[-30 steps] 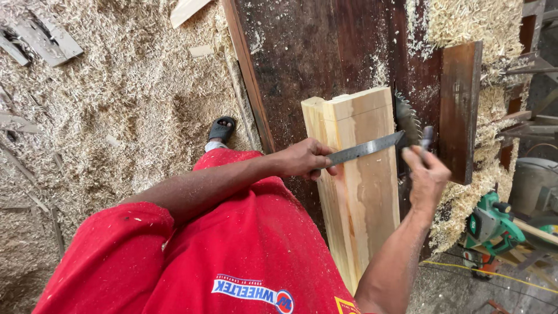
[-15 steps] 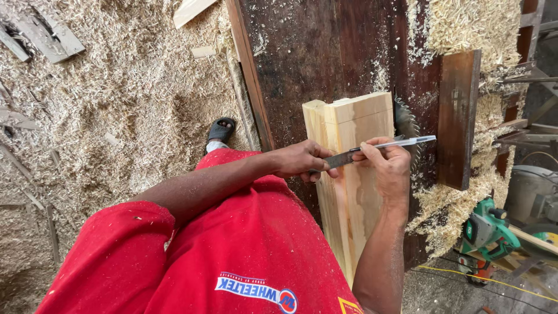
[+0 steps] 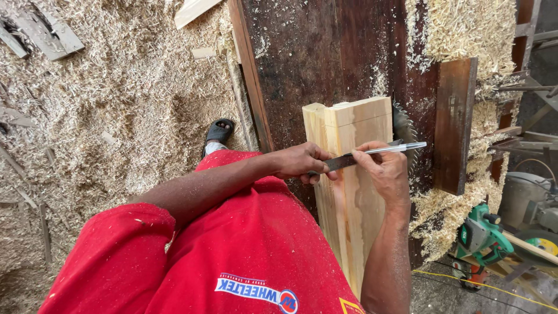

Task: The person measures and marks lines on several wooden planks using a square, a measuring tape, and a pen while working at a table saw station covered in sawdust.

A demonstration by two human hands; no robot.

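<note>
Since a second ago, my right hand (image 3: 383, 174) has come off the far side of the boards and now sits on top of them, at centre frame. Its fingers (image 3: 365, 158) are clenched around a clear pen (image 3: 395, 149), which lies nearly level with its tip pointing toward the right of the frame. My left hand (image 3: 302, 163) has stayed where it was, fingers pinching the near end of a flat metal ruler (image 3: 343, 162) laid across the pale wood boards (image 3: 351, 197). Pen and ruler run side by side, touching or nearly so; I cannot tell which.

Those boards rest lengthwise on the dark counter (image 3: 325, 58), running from centre frame down toward the lower edge. A toothed saw blade (image 3: 402, 131) stands just beyond the boards' right edge. A dark wooden block (image 3: 455, 125) lies further right, apart from the blade. Sawdust (image 3: 116, 99) covers the floor on the left of the frame. A green power tool (image 3: 479, 238) sits at lower right.
</note>
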